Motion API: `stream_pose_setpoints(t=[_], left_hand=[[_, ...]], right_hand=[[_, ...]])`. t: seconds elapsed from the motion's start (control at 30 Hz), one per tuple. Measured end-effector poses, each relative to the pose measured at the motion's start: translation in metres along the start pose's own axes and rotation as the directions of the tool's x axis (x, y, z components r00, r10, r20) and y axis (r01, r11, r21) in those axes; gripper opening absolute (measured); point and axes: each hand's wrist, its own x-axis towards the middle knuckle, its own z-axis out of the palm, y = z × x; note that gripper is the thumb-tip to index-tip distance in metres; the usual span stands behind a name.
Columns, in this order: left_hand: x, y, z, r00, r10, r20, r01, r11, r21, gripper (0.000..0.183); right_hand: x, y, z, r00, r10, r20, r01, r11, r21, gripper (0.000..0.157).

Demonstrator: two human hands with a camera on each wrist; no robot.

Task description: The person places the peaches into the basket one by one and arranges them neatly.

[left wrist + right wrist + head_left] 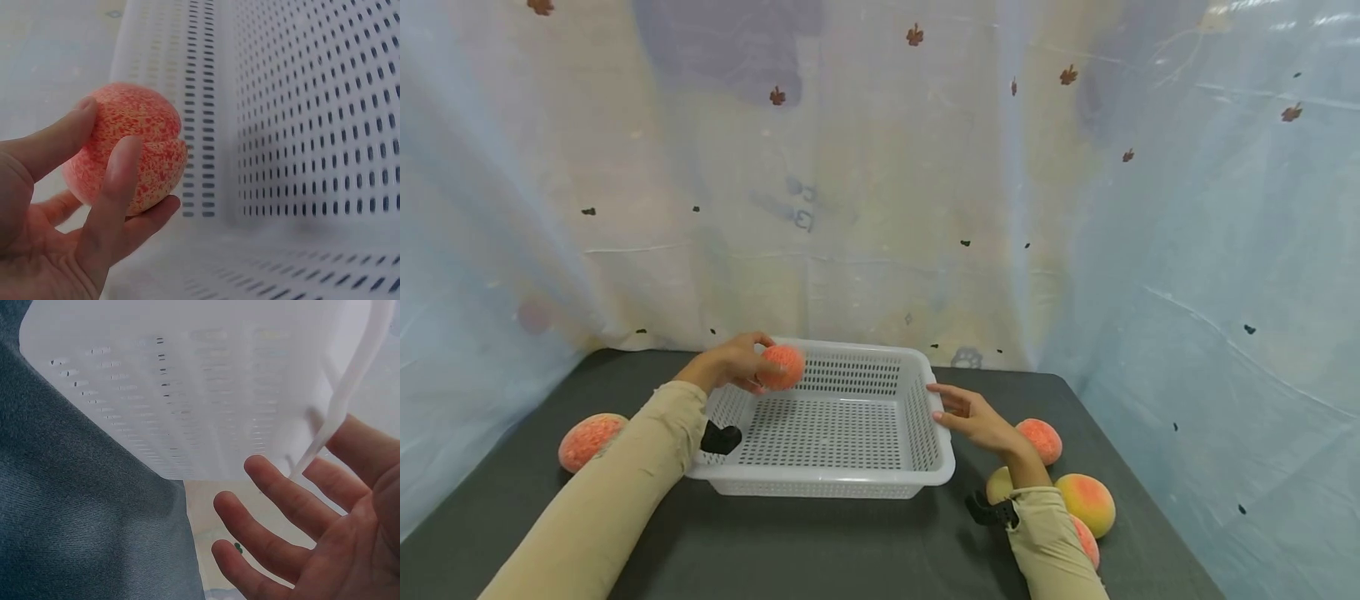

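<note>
A pinkish-red speckled peach [782,367] with a crease is gripped by my left hand [733,363], over the left back part of a white plastic basket [820,475]. The left wrist view shows thumb and fingers curled about the peach [134,150], beside the slotted basket wall [200,112]. On the other side, my right hand [976,421] touches the basket's right rim with thumb and forefinger. Its other fingers [269,550] spread loosely outside the wall in the right wrist view. The visible basket floor is bare slotted plastic.
Another reddish peach [591,442] lies left of the basket, partly behind the left sleeve. By the right forearm are a red peach [1039,441], a yellow-orange fruit [1086,504] and other partly hidden fruits. A plastic sheet [865,167] hangs behind the dark table [820,550].
</note>
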Motion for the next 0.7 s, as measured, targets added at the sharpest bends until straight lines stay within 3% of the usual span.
stream_pose_setpoints(t=[0.2,0.5,0.7], left_hand=[[0.005,-0.004,0.002,0.999,0.026,0.021,-0.027,0.999,0.036,0.068],[0.007,-0.001,0.011,0.999,-0.025,-0.041,0.030,0.989,0.141,0.063],[0.013,-0.004,0.015,0.999,-0.043,-0.029,0.047,0.983,0.179,0.064]], right_hand=[[0.001,-0.001,0.000,1.000,-0.017,0.001,0.017,1.000,-0.021,0.063],[0.000,-0.001,0.000,1.000,-0.007,-0.010,0.007,1.000,-0.028,0.062],[0.000,-0.002,0.001,1.000,-0.016,-0.007,0.016,1.000,-0.022,0.062]])
